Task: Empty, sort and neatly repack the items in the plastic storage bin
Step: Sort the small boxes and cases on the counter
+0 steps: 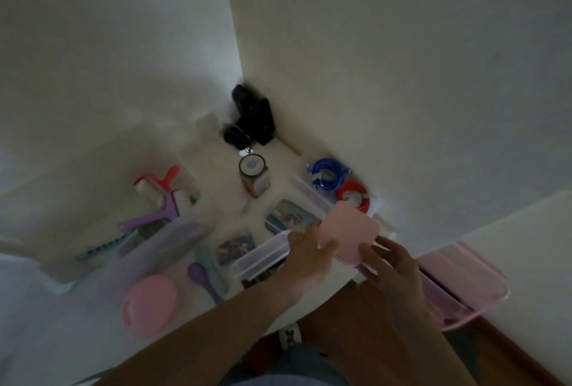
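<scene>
A clear plastic bin stands at the tabletop's left; a pink square lid is held tilted above a clear open box.

The whole view is dim and smeared. The right hand blurs into streaks, so how its fingers lie cannot be told. The left hand covers the near edge of the pink lid. Prints on the cards are unreadable. The black items in the corner merge into one dark mass. The pink tray goes soft at its edges.
</scene>
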